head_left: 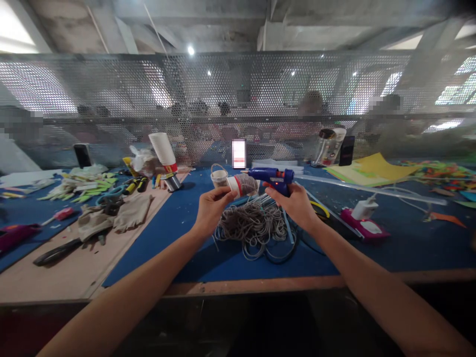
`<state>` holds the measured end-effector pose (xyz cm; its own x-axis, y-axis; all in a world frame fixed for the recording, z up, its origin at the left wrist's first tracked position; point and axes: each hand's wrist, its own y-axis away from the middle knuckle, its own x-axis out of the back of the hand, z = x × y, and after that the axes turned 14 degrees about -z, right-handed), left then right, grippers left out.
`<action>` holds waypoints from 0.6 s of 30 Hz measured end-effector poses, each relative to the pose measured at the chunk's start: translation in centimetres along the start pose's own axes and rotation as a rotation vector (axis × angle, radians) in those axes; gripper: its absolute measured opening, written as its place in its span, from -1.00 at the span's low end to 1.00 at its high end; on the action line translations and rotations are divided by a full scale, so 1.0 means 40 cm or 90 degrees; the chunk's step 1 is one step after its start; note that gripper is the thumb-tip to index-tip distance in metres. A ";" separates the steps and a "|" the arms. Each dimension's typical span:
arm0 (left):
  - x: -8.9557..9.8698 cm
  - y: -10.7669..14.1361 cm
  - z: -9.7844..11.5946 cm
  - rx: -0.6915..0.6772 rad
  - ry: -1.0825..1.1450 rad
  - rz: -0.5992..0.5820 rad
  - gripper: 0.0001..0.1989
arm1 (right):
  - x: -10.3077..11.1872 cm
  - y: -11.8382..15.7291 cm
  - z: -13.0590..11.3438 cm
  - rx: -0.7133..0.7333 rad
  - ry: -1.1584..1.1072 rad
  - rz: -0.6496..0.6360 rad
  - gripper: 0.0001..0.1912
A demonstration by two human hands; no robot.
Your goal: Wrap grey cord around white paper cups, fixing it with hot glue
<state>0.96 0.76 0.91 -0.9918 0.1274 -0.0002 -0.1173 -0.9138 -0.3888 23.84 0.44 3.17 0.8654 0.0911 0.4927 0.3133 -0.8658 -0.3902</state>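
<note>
My left hand (pixel 214 208) grips a paper cup (pixel 234 186) by its white end. The cup lies tilted on its side, and grey cord is wound around part of it beside a red band. In my right hand (pixel 295 204) is a blue hot glue gun (pixel 271 175) with a small red light lit. Its nozzle points left, close above the wound cord; whether it touches cannot be made out. A long clear glue stick (pixel 357 187) sticks out of the gun's back. Below both hands lies a tangled heap of grey cord (pixel 256 223).
A small cord-wrapped basket (pixel 219 176) stands behind the cup. Stacked paper cups (pixel 162 151) lean at left, near work gloves (pixel 132 213) and scissors (pixel 109 195). A pink power strip (pixel 366 225) lies right, a lit phone (pixel 238 153) stands ahead, and a perforated metal screen (pixel 238 89) closes the back.
</note>
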 end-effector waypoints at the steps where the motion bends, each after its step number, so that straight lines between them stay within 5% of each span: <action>1: 0.001 -0.001 0.000 -0.005 -0.003 0.001 -0.71 | -0.005 0.002 -0.001 0.006 0.027 0.002 -0.59; 9: 0.017 -0.011 -0.019 -0.047 -0.047 0.017 -0.73 | -0.027 0.002 0.030 0.074 0.205 -0.015 -0.58; 18: 0.019 -0.013 -0.010 -0.057 -0.087 0.034 -0.72 | -0.031 0.004 0.045 0.051 0.280 -0.012 -0.52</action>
<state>0.30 1.50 0.76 -0.9948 0.0208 0.0996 -0.0657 -0.8788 -0.4726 23.53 1.05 1.10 0.6163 -0.1264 0.7773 0.3722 -0.8231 -0.4289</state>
